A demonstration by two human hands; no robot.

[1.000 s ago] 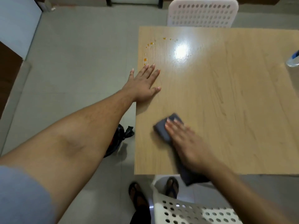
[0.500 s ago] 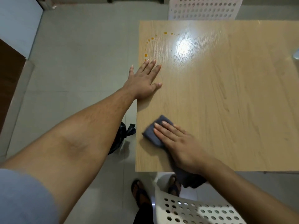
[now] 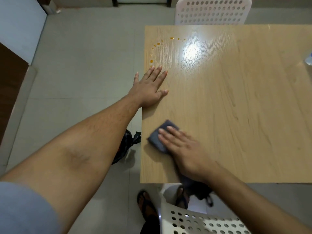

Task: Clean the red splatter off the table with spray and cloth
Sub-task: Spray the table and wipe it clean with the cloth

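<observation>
A curved trail of orange-red drops [image 3: 152, 61] lies near the far left corner of the wooden table [image 3: 236, 107]. My left hand [image 3: 149, 87] lies flat on the table's left edge, fingertips just short of the nearest drops. My right hand [image 3: 182, 149] presses flat on a dark grey cloth [image 3: 156, 138] near the front left of the table; the cloth's tail hangs off the front edge under my wrist. The spray bottle [image 3: 309, 59] shows only as a sliver at the right edge.
A white perforated chair [image 3: 212, 10] stands behind the table and another [image 3: 194, 220] in front of it by my feet. A dark bag [image 3: 128, 142] sits on the floor beside the table's left edge.
My right hand slid the cloth left toward the table's edge and then a little back to the right. My left hand has stayed flat in the same spot.
</observation>
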